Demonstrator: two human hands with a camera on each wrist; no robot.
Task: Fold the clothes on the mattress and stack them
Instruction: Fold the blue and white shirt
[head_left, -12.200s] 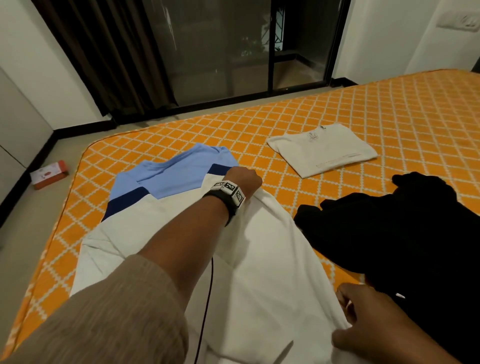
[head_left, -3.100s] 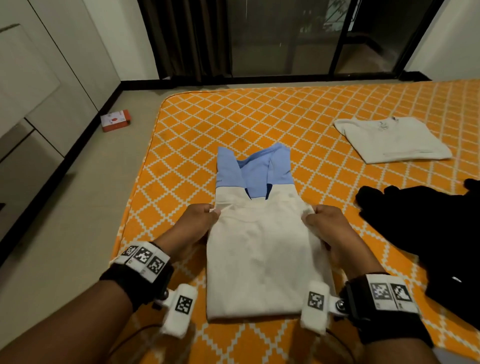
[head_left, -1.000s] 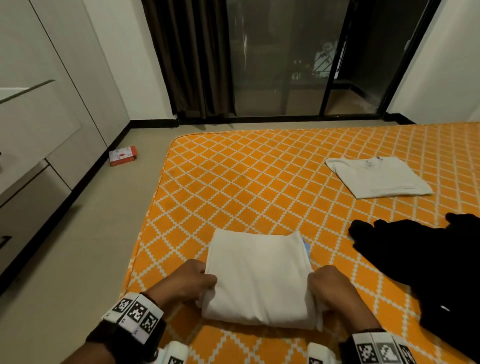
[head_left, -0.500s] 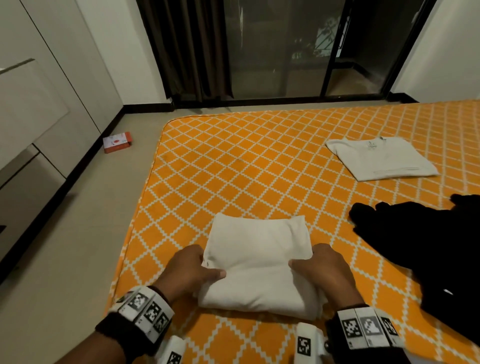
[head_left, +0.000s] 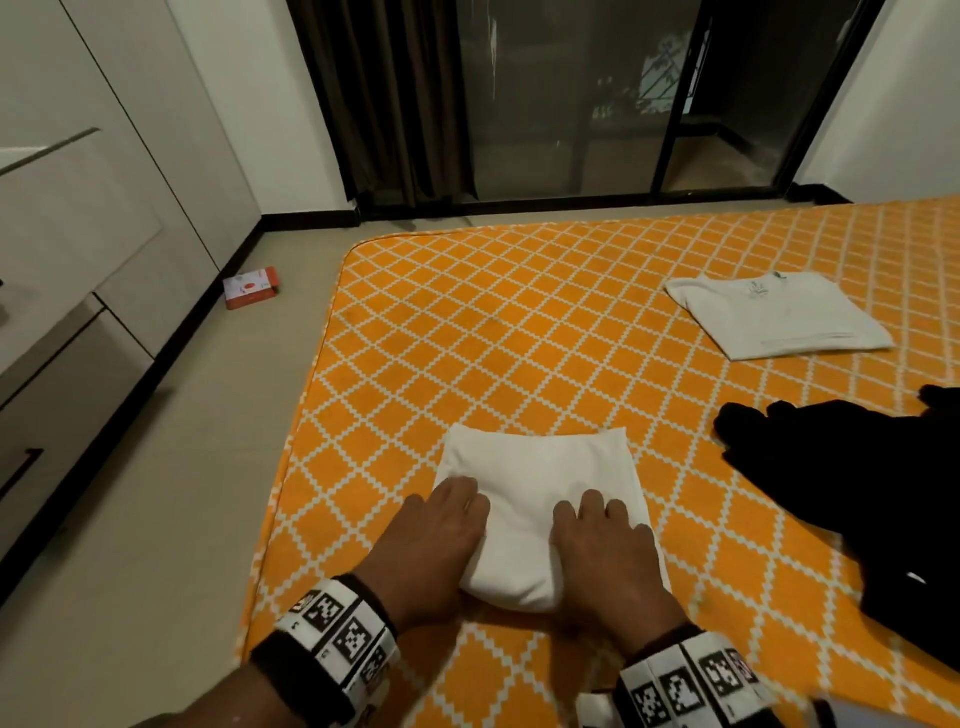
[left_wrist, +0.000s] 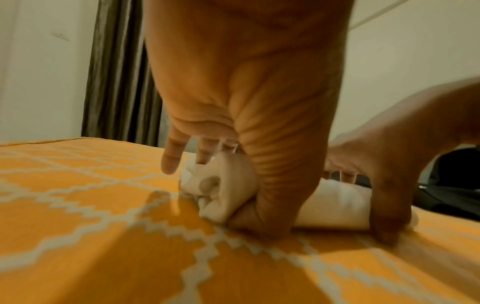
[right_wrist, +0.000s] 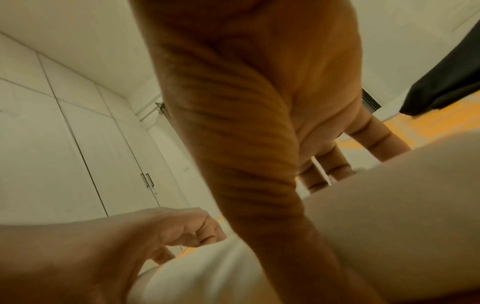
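From the head view, one orange mattress with a white diamond pattern (head_left: 519, 338) carries three garments: a folded white cloth bundle (head_left: 540, 467) near its front edge, a second folded white shirt (head_left: 779, 317) far right, and one crumpled black garment (head_left: 857, 493). The left hand (head_left: 436, 540) and right hand (head_left: 602, 551) grip the bundle's near end.

Left wrist view: fingers (left_wrist: 205, 152) lie on top, thumb tucked beneath.

Right wrist view: fingers (right_wrist: 335, 164) curl over the cloth.
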